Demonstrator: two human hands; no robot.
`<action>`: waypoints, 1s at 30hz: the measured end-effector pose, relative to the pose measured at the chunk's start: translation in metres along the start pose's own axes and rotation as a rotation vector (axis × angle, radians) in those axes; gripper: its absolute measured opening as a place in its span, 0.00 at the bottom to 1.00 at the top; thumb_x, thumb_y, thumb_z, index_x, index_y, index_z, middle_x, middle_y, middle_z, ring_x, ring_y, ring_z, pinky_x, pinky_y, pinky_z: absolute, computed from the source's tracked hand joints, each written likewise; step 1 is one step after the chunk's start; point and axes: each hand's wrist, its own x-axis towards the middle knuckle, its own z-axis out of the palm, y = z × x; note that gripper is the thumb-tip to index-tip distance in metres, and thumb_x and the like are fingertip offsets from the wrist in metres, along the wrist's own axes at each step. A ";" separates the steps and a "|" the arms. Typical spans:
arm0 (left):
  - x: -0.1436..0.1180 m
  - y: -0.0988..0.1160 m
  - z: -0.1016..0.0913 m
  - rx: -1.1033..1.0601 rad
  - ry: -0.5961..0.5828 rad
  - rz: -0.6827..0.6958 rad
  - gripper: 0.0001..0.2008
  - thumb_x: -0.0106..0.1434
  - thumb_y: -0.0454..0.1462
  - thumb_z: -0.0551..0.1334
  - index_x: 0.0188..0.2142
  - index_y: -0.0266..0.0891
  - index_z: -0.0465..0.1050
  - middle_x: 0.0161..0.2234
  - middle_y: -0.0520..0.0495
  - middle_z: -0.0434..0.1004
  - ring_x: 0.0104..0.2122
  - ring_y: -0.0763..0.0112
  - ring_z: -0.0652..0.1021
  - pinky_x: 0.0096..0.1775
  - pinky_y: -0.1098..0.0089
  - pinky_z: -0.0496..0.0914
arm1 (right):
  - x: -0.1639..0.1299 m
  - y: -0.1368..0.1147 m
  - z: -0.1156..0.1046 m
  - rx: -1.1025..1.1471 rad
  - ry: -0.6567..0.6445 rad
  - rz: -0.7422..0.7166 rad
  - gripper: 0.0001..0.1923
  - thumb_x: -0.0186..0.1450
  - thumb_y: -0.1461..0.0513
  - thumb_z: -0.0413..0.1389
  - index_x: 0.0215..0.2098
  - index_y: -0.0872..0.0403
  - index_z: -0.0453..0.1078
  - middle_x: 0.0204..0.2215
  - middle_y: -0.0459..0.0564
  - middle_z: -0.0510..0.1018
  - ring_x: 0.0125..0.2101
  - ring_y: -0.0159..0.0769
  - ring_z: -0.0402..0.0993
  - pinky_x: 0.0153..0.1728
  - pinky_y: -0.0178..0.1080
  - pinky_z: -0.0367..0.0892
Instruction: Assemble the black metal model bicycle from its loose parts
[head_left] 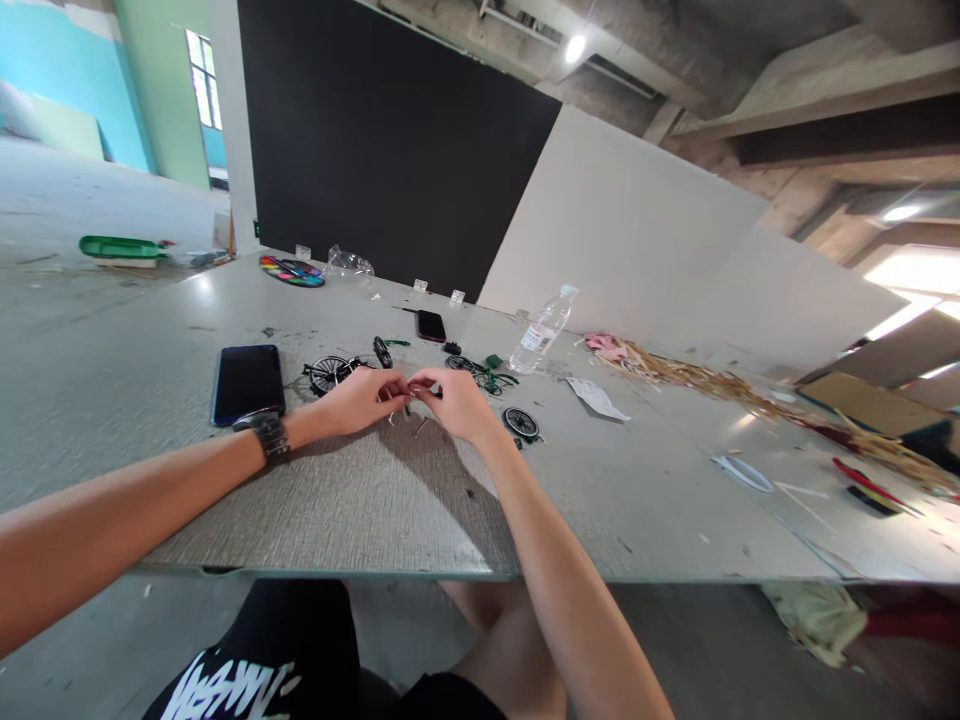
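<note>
**Both hands pinching a small part above the table's near middle**

Nearest: both forearms reach in over the near edge of the table (225, 520). A dark watch (264, 432) sits on the left wrist.

Left hand (360, 398) and right hand (456, 402) meet fingertip to fingertip just above the tabletop, fingers curled, pinching a tiny dark part (414, 390) between them. The part is too small to make out further. Thin metal pieces (418, 424) lie on the surface directly under the hands.

Just beside the left wrist, toward the left: a dark phone (247, 382), lying flat. Just beyond the left hand: a spoked model wheel (327, 373). Near the right hand, to its right: a second small wheel (520, 423). Beyond the right hand: green and black model pieces (484, 372).

Farther back: a second phone (430, 325), and a clear water bottle (541, 332), tilted. Right of that, a paper slip (596, 397); straw-like strands (697, 376) run toward the right edge.

Far left corner: a colourful round palette (292, 271).
</note>
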 end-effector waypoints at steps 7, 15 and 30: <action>0.000 -0.004 0.004 0.031 -0.046 0.021 0.05 0.62 0.35 0.60 0.35 0.39 0.75 0.31 0.48 0.82 0.30 0.69 0.79 0.35 0.70 0.69 | 0.000 -0.005 -0.002 -0.008 -0.011 -0.005 0.11 0.68 0.67 0.56 0.42 0.50 0.79 0.37 0.48 0.84 0.37 0.37 0.79 0.40 0.38 0.68; 0.002 -0.002 0.000 0.070 0.100 -0.017 0.12 0.68 0.42 0.58 0.35 0.38 0.76 0.29 0.49 0.81 0.28 0.71 0.77 0.34 0.70 0.68 | 0.002 -0.002 -0.001 0.007 0.021 0.013 0.09 0.71 0.63 0.55 0.42 0.50 0.79 0.38 0.49 0.84 0.38 0.38 0.79 0.40 0.38 0.68; 0.003 0.000 -0.003 0.034 0.234 -0.044 0.09 0.68 0.39 0.59 0.37 0.38 0.76 0.31 0.48 0.81 0.29 0.70 0.77 0.37 0.69 0.70 | 0.003 0.004 0.004 0.036 0.073 0.012 0.08 0.69 0.62 0.58 0.43 0.52 0.79 0.37 0.49 0.84 0.37 0.37 0.79 0.40 0.38 0.69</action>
